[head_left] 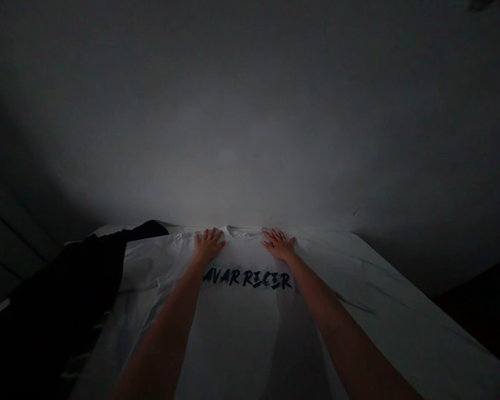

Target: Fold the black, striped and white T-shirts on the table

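Observation:
A white T-shirt (237,316) with dark brush-style lettering across its chest lies spread front up, its collar toward the wall. My left hand (208,245) rests flat on the shirt just left of the collar, fingers spread. On the other side of the collar, my right hand (279,244) also lies flat with its fingers apart. Both palms press on the cloth near the shoulders, and neither hand grips it. My forearms cover parts of the shirt's sides. The light is dim, so fine folds are hard to make out.
The shirt lies on a pale, marble-veined table (383,294) pushed up to a plain grey wall (250,122). A black garment (79,278) lies at the table's left side and hangs over its edge. The table's right edge slants toward me, with darkness beyond it.

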`<state>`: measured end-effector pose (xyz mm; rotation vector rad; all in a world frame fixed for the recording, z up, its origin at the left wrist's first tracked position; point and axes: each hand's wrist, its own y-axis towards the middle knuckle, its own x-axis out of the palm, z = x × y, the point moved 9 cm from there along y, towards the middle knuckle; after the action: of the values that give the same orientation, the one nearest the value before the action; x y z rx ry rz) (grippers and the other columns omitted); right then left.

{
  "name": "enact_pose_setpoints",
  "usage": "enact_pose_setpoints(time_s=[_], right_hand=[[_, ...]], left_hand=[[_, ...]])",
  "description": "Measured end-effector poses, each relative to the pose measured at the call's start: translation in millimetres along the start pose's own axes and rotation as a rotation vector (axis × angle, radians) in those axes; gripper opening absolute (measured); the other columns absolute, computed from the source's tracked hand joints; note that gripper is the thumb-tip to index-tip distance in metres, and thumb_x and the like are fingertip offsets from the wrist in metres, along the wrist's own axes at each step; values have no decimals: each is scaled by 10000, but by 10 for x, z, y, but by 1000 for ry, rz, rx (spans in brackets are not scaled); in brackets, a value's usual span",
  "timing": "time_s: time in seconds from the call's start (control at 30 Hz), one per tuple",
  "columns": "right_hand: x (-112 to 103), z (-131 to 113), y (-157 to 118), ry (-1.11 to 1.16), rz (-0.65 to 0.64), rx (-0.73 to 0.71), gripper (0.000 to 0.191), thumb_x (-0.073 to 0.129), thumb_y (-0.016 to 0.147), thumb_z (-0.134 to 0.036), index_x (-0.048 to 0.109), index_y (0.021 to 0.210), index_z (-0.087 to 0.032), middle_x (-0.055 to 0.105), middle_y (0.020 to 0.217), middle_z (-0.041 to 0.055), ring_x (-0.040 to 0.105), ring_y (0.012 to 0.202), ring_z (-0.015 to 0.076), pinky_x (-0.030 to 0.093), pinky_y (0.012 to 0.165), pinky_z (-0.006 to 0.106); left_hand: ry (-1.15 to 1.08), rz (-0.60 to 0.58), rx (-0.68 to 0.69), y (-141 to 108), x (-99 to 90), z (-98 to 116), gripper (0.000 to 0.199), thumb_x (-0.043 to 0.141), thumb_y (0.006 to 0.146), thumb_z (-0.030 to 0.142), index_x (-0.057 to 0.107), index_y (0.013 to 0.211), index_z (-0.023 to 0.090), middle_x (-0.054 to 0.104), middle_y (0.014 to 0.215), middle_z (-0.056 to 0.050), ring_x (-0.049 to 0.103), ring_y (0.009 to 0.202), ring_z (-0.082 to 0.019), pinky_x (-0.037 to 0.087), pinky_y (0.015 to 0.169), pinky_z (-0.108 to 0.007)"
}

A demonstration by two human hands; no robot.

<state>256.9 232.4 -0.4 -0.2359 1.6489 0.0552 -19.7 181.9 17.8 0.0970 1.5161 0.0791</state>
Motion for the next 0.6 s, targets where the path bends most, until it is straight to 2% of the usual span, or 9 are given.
enact_pose_setpoints(time_s=[0.13, 0.23, 0.3, 0.37, 0.47, 0.53, 0.6], right_hand=[[-11, -17, 23, -19, -5, 13, 601, 222, 1001, -586, 158, 1566, -391, 66, 1666, -15, 85, 1519, 305, 93, 1112, 735], [-33, -61, -104, -13, -16, 99, 627, 202, 1008, -567, 184, 1579, -308, 55, 1667, 52, 83, 1517, 320, 70, 1122, 720], [-49, -206, -291, -7, 34, 137, 666, 209, 1009, -560, 238, 1573, -207, 73, 1661, 114, 87, 1515, 334, 56, 1138, 698], [-28, -453, -536, 14, 104, 94, 686, 217, 1009, -556, 278, 1558, -148, 111, 1652, 144, 106, 1514, 322, 65, 1157, 664], [90, -723, -932, 63, 150, -45, 669, 225, 1009, -566, 312, 1547, -179, 191, 1641, 120, 165, 1507, 281, 102, 1183, 605], [147, -622, -1163, 70, 155, -95, 649, 251, 1007, -569, 324, 1546, -214, 224, 1637, 87, 196, 1501, 262, 125, 1201, 542], [138, -261, -1344, 47, 167, -69, 628, 284, 1008, -544, 334, 1544, -220, 243, 1633, 79, 222, 1494, 259, 152, 1208, 482]], left_hand=[[-6, 3, -11, -17, 1, -8, 554, 330, 1002, 502, 324, 1532, 341, 259, 1631, -50, 224, 1488, -320, 166, 1163, -622], [1, -26, -17, -25, -21, -3, 552, 310, 1009, 498, 309, 1537, 336, 227, 1642, -37, 200, 1495, -315, 164, 1161, -632], [13, -23, -34, -35, -72, 28, 540, 302, 1016, 467, 325, 1533, 316, 244, 1636, -49, 222, 1485, -325, 159, 1154, -653], [36, 24, -70, -81, -147, 93, 517, 297, 1020, 391, 383, 1513, 261, 319, 1604, -91, 266, 1464, -341, 140, 1156, -661], [39, 82, -62, -274, -180, 245, 503, 293, 1015, 320, 440, 1482, 207, 382, 1565, -132, 298, 1449, -347, 145, 1162, -653], [26, 50, 41, -481, -111, 309, 508, 305, 1016, 357, 411, 1501, 246, 336, 1595, -102, 286, 1463, -331, 195, 1161, -632], [47, 27, 136, -716, -70, 206, 521, 320, 1015, 401, 372, 1521, 286, 297, 1615, -67, 276, 1474, -311, 240, 1165, -583]])
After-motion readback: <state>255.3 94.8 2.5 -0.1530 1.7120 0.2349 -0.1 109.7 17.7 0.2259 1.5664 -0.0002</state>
